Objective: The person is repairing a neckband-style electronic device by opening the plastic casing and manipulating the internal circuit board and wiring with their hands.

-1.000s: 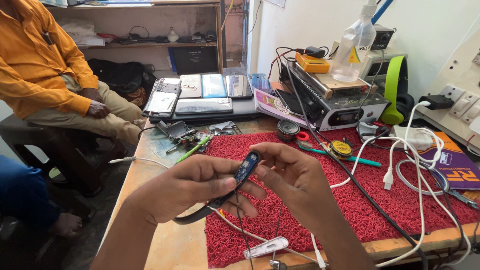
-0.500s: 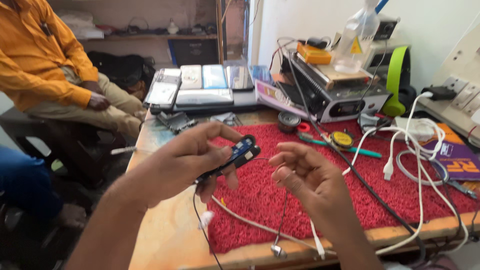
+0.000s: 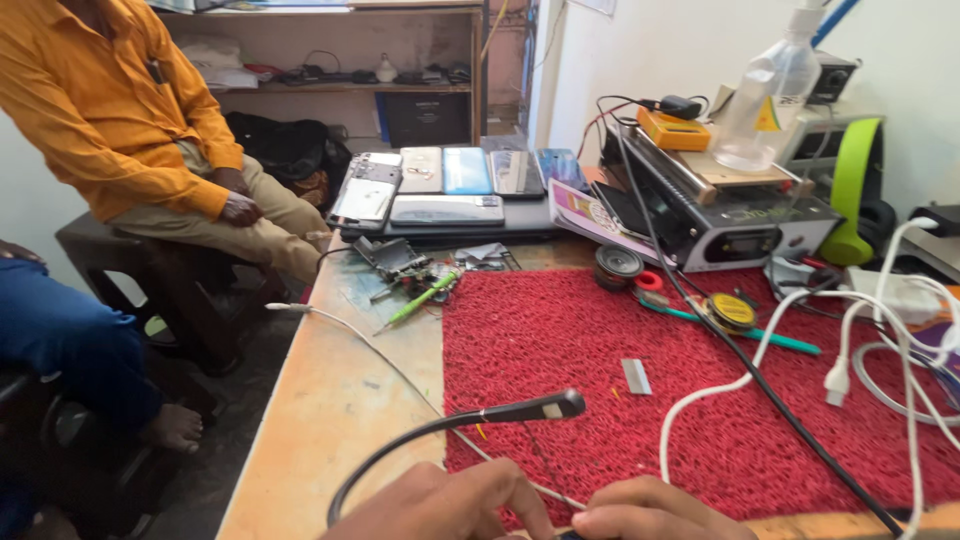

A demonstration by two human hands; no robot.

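Note:
Only the tops of my hands show at the bottom edge. My left hand (image 3: 440, 505) has its fingers curled toward my right hand (image 3: 650, 515), and their fingertips meet over a small dark device (image 3: 570, 535) that is almost fully cut off. A black cable (image 3: 400, 440) loops up from under my left hand and ends in a plug tip (image 3: 545, 406) above the red mat (image 3: 600, 340). A thin white wire (image 3: 350, 340) runs across the wooden table (image 3: 320, 420) toward my fingers. What my right hand grips is hidden.
A row of phones (image 3: 450, 185) lies at the back. A black machine (image 3: 720, 215) holds a yellow meter (image 3: 675, 130) and a bottle (image 3: 765, 90). White cables (image 3: 850, 350), a solder reel (image 3: 732, 312) and a green-handled tool (image 3: 420, 298) lie about. A seated person in orange (image 3: 120, 120) is on the left.
My hands have dropped to the bottom edge and closed together, taking the small device mostly out of view. The black cable's plug now stands up over the mat.

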